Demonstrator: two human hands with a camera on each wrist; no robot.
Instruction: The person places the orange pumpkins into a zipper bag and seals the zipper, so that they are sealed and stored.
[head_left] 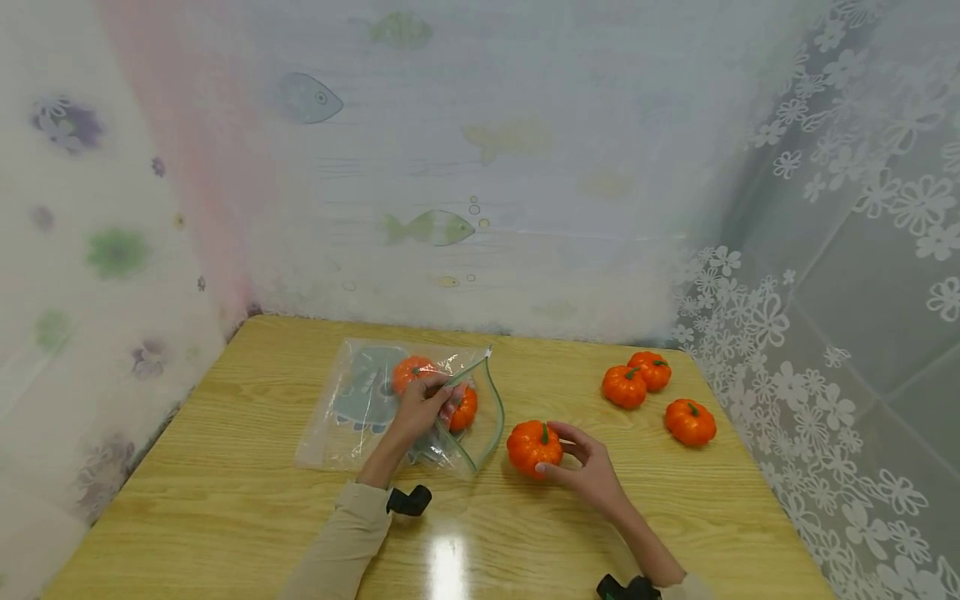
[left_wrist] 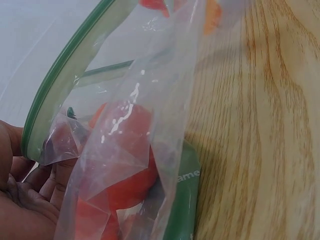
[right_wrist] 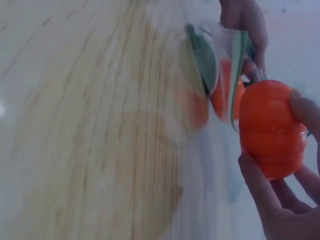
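At the left of the wooden table (head_left: 225, 467), a clear bag (head_left: 375, 392) is laid down, and at least two orange pumpkins (head_left: 413, 372) can be seen inside it. The bag's edge is pinched by the left hand (head_left: 423, 406), by which the green-rimmed mouth (head_left: 498, 425) appears to be held parted toward the right. Just beside that mouth, another pumpkin (head_left: 534, 447) is grasped between the thumb and fingers of the right hand (head_left: 588, 473); whether it is lifted off the wood cannot be told. Farther right, two pumpkins (head_left: 624, 387) are set close together, with a single one (head_left: 691, 422) placed near them, all untouched. The step in hand is judged to be the bagging of the grasped pumpkin, not yet inside. For the next move, the mouth would need to be kept wide while the pumpkin is carried leftward, passed between the rims and released.
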